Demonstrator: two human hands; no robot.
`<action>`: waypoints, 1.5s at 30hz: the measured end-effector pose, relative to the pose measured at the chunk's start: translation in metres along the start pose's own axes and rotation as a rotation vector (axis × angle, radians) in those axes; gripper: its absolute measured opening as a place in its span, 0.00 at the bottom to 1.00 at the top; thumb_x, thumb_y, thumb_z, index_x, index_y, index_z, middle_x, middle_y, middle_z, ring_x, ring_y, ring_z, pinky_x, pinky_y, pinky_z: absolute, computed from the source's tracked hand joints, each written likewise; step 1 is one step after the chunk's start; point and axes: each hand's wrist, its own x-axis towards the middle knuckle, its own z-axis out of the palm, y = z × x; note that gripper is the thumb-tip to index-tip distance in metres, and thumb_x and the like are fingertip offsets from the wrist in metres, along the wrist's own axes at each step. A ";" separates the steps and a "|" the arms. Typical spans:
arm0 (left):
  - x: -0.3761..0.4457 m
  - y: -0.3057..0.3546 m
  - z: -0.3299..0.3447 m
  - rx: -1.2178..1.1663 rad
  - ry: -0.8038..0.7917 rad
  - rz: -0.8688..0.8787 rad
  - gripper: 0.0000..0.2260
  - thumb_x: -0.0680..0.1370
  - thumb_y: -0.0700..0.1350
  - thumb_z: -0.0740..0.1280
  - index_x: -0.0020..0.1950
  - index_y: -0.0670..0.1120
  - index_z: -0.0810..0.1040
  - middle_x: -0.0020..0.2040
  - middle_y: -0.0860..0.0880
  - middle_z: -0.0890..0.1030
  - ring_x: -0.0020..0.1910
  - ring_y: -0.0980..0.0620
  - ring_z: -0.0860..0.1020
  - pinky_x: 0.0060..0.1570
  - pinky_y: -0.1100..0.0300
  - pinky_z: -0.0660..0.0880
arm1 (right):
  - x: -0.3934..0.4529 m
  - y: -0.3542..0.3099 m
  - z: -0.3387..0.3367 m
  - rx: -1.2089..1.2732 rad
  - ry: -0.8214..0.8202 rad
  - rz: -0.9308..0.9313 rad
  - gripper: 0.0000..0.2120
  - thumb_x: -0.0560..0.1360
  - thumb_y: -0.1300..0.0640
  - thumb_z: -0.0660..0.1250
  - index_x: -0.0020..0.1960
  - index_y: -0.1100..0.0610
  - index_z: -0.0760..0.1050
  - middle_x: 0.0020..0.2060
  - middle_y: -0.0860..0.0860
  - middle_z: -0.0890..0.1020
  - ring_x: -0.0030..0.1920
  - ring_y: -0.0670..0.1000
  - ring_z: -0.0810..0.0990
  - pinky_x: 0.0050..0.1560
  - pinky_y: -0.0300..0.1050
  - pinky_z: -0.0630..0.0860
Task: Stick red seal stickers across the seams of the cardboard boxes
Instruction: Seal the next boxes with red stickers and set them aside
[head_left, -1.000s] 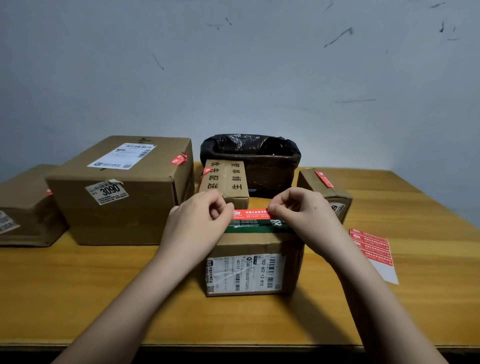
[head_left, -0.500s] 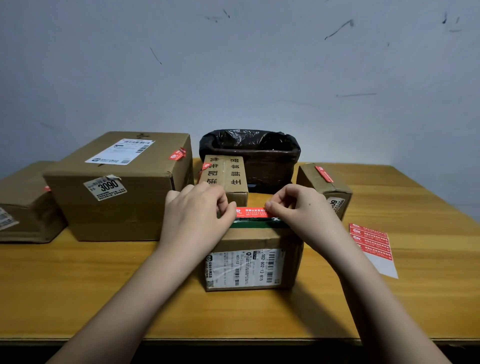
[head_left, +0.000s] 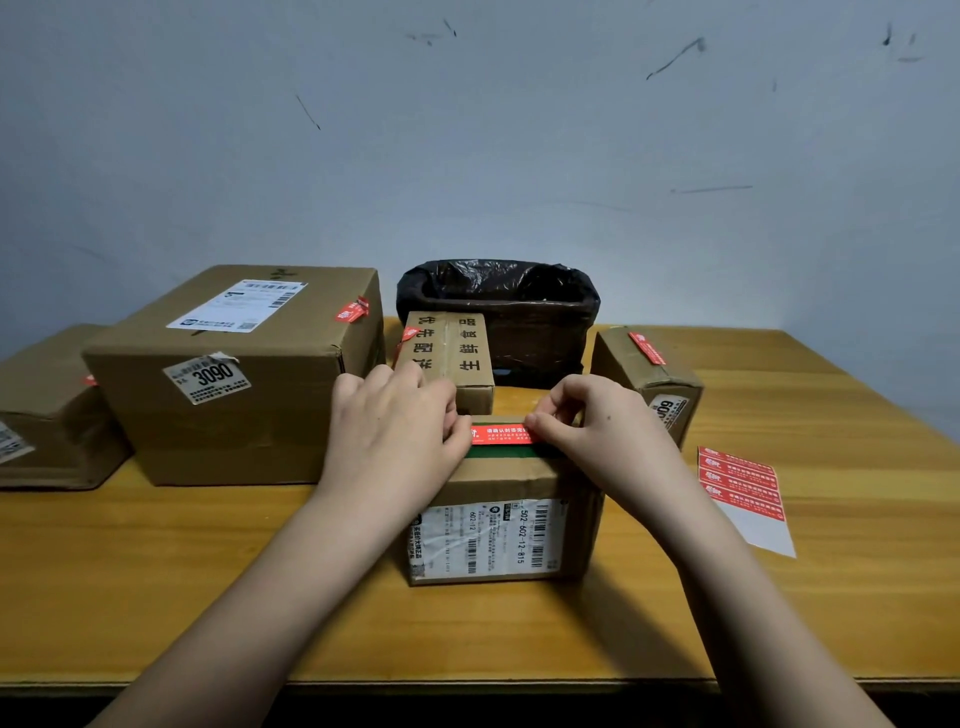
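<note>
**Seal sticker held over the top of the small front box**

Scuffed grey-blue wall (head_left: 519, 156) backs a yellow wooden table (head_left: 156, 571) crowded with parcels. At the near centre stands a small brown cardboard box with a white barcode label on its front (head_left: 493, 540) and a strip of green tape along its top edge. A long red seal sticker with white print (head_left: 501, 434) lies across the top of that box, held at both ends. The left hand (head_left: 395, 431) has its fingers curled, thumb and fingertips pinching the sticker's left end. The right hand (head_left: 597, 436) pinches the right end between thumb and bent forefinger, the other fingers curled. Whether the sticker is already pressed flat onto the cardboard cannot be told.

Left of them sits a large brown cardboard box marked 3090 (head_left: 234, 374), with a red seal at its top right edge. Behind stand a narrow brown box with black characters (head_left: 449, 348) and a black-lined bin (head_left: 498, 312). To the right are a small tilted brown box (head_left: 644, 374) with a red seal, and a white backing sheet of red stickers (head_left: 743, 488) flat on the table.
</note>
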 end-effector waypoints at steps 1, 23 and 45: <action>0.000 0.000 0.000 0.005 -0.001 0.001 0.11 0.78 0.56 0.59 0.39 0.53 0.67 0.43 0.54 0.71 0.46 0.51 0.71 0.47 0.54 0.61 | 0.000 0.000 0.000 -0.001 0.000 -0.001 0.09 0.74 0.47 0.68 0.36 0.45 0.72 0.42 0.42 0.79 0.45 0.43 0.76 0.43 0.44 0.74; 0.000 0.001 0.002 0.006 -0.041 0.011 0.09 0.77 0.53 0.58 0.38 0.53 0.66 0.41 0.54 0.71 0.43 0.53 0.67 0.49 0.54 0.63 | 0.001 0.002 0.003 -0.021 -0.040 -0.011 0.07 0.76 0.46 0.67 0.42 0.46 0.75 0.42 0.41 0.79 0.42 0.41 0.76 0.39 0.40 0.72; 0.000 -0.001 0.006 0.013 -0.006 0.038 0.09 0.75 0.52 0.57 0.35 0.53 0.63 0.40 0.54 0.69 0.42 0.53 0.66 0.46 0.55 0.61 | 0.000 0.004 0.008 -0.008 -0.007 -0.056 0.05 0.76 0.46 0.67 0.44 0.47 0.76 0.45 0.42 0.79 0.45 0.43 0.76 0.45 0.44 0.77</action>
